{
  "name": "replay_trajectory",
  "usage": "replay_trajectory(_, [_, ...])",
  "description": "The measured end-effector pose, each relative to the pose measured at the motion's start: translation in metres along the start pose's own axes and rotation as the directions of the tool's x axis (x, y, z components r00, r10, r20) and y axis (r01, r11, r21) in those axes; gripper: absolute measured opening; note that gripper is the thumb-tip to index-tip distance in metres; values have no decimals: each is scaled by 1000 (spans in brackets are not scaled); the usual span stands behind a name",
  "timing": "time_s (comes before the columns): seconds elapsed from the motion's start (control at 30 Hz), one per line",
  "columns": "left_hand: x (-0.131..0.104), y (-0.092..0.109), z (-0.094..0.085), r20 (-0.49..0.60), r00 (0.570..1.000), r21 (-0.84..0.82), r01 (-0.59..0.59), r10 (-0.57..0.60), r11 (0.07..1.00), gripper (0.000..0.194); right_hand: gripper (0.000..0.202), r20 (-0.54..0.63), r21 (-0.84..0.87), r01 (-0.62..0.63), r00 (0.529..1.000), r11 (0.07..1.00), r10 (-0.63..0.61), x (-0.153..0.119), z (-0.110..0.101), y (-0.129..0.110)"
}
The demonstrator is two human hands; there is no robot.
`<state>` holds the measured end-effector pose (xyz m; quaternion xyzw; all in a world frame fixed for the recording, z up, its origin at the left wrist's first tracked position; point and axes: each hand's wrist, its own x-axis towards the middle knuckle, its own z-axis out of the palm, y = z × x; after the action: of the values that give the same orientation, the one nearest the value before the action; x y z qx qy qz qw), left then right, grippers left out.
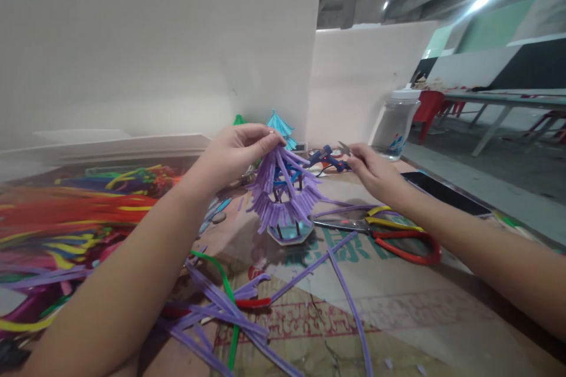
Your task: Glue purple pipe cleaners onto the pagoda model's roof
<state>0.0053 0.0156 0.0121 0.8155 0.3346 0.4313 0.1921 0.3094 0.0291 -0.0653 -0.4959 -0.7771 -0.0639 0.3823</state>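
My left hand (254,144) pinches the pointed top of a small purple pavilion model (285,194), made of fuzzy strips in two tiers of roof. Its dark posts stand on a light octagonal base (290,232). To the right, my right hand (365,162) is closed on a small metal tool with a pointed tip (343,146), most of it hidden by the fingers. Just left of that hand lies a blue glue gun (326,157). Large scissors (398,235) with red and yellow handles rest on the table below my right forearm.
Purple strips (225,306) and a green strip (233,344) lie in front. Bundles of coloured strips (79,206) fill the left. Behind stands a light-blue model roof (280,126). A clear bottle (395,123) and a dark phone (444,193) are at the right.
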Motion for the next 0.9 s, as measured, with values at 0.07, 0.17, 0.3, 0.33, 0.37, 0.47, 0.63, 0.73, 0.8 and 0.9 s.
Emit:
replay_trajectory(0.07, [-1,2,4,-36,999,-7,9,-10,1000,36,32,-75,-8,155,985,988,-155,-1,-21,-22])
replay_trajectory(0.17, [-3,8,10,-25,1000,-72,2,-4,997,34,28,-19,-80,408,912,909,-411,-5,-47,-57])
replay_trajectory(0.3, [-5,14,15,39,998,-150,-34,40,988,32,23,4,-218,609,782,763,-623,0,-62,-92])
replay_trajectory(0.33, [-5,15,15,48,998,-153,-42,50,987,33,23,18,-245,636,758,732,-652,4,-63,-99])
replay_trajectory(0.37, [-5,15,14,57,997,-151,-49,59,987,32,24,39,-266,661,735,702,-677,9,-63,-106])
replay_trajectory(0.47, [-4,12,12,84,993,-113,-73,83,991,30,27,108,-276,725,676,631,-729,26,-62,-122])
replay_trajectory(0.63, [-2,8,14,136,988,-92,-64,76,994,28,28,162,-247,778,621,578,-767,33,-58,-129])
replay_trajectory(0.73, [-1,7,19,146,987,-186,-37,65,982,31,30,193,-285,797,592,533,-782,28,-55,-122])
replay_trajectory(0.8, [-1,6,21,145,988,-244,-21,58,969,32,30,204,-313,795,590,520,-781,25,-54,-117])
replay_trajectory(0.9, [0,6,23,152,987,-295,5,42,955,35,29,195,-331,789,594,518,-781,25,-54,-112])
